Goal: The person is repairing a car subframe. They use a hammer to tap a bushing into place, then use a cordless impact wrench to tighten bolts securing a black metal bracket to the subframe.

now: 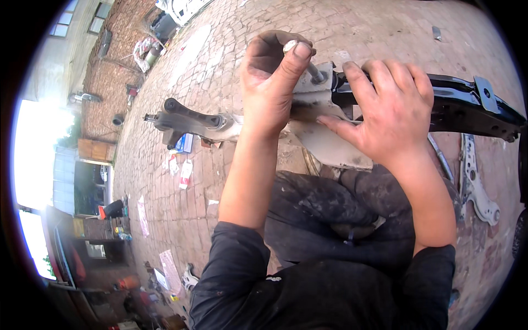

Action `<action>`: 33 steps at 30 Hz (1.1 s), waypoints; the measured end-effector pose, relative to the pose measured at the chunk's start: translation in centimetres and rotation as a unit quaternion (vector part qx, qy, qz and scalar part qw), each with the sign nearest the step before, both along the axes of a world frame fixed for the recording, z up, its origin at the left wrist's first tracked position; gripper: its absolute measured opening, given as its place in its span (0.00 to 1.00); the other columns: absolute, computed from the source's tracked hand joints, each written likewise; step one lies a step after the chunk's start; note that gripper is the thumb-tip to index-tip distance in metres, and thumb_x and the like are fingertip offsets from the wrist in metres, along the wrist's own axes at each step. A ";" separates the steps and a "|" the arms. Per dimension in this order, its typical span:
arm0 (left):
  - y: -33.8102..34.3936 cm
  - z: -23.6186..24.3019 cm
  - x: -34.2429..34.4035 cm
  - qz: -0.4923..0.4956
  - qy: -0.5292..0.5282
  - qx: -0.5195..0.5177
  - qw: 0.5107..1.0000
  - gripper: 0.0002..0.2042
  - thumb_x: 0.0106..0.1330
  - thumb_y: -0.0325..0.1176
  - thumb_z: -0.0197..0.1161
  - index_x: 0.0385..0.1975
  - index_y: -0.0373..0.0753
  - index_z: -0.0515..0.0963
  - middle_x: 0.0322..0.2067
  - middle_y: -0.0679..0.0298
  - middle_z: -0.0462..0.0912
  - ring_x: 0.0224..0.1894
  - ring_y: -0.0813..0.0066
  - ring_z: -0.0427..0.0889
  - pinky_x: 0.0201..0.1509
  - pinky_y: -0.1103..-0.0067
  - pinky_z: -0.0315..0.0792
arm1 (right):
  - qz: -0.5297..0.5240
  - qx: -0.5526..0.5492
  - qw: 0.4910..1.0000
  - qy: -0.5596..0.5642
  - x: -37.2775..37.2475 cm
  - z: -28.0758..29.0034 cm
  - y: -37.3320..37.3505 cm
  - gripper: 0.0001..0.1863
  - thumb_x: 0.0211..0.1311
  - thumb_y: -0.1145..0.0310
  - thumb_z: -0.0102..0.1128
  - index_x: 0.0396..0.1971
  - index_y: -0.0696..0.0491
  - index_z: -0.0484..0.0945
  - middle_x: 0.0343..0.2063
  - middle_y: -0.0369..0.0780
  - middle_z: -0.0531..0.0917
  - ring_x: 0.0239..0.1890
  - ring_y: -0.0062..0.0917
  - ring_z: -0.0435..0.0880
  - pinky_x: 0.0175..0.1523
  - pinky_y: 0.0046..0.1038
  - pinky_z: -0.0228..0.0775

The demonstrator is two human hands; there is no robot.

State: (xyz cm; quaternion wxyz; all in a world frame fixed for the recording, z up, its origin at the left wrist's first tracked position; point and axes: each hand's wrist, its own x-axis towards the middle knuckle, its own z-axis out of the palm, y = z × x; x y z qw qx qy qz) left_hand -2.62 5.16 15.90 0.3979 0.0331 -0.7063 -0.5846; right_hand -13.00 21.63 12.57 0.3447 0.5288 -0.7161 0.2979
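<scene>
Clenched around the upper part of a metal rod, the left hand has its thumb pressed over the fingers, a small pale end showing between them. The rod rises from a pale bracket at the inner end of a black beam. To its right, the right hand lies spread over beam and bracket, fingers across the top and thumb lower; how firmly it grips cannot be told.

From the far left, a brick wall borders the paved ground. Nearer in, a dark control arm runs rightward until the left forearm hides it; below lie a blue-and-white box and a red-and-white packet. In the middle, a pale plate juts toward the bent knees, leaving little room between. Paving opens widely beyond the work, with one small dark piece upper right. Just below the beam at right, a silver bar and a pale metal arm crowd the right forearm's outer side. The beam's end reaches almost to the view's right rim.
</scene>
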 end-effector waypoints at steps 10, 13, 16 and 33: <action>0.0 0.7 0.2 -0.008 -0.039 0.039 0.998 0.18 0.65 0.35 0.68 0.47 0.28 0.79 0.41 0.51 0.84 0.47 0.64 0.82 0.53 0.71 0.77 | -0.002 -0.001 1.000 -0.015 -0.2 -0.2 -0.1 0.33 0.45 0.36 0.68 0.44 0.48 0.82 0.36 0.34 0.78 0.47 0.27 0.74 0.60 0.36 0.60; 0.0 -0.1 -0.1 0.061 -0.027 -0.019 0.998 0.17 0.66 0.35 0.67 0.46 0.28 0.79 0.41 0.51 0.84 0.46 0.65 0.83 0.53 0.71 0.77 | -0.004 -0.005 1.000 -0.003 -0.2 -0.2 -0.1 0.36 0.47 0.34 0.66 0.46 0.50 0.83 0.38 0.36 0.79 0.46 0.30 0.76 0.57 0.36 0.62; 0.0 -0.1 0.0 0.066 -0.047 -0.026 0.996 0.16 0.66 0.35 0.67 0.46 0.28 0.79 0.41 0.51 0.85 0.45 0.66 0.83 0.51 0.73 0.77 | -0.002 -0.013 1.000 0.002 -0.4 -0.3 -0.1 0.37 0.49 0.33 0.64 0.47 0.51 0.83 0.39 0.37 0.80 0.46 0.31 0.77 0.57 0.36 0.62; 1.7 0.0 -0.4 0.161 -0.035 -0.081 0.983 0.13 0.64 0.36 0.73 0.34 0.33 0.78 0.27 0.67 0.82 0.30 0.84 0.78 0.35 0.85 0.72 | -0.006 -0.015 1.000 -0.011 -0.2 -0.8 -0.2 0.37 0.49 0.34 0.64 0.49 0.49 0.83 0.41 0.37 0.80 0.50 0.31 0.76 0.62 0.37 0.59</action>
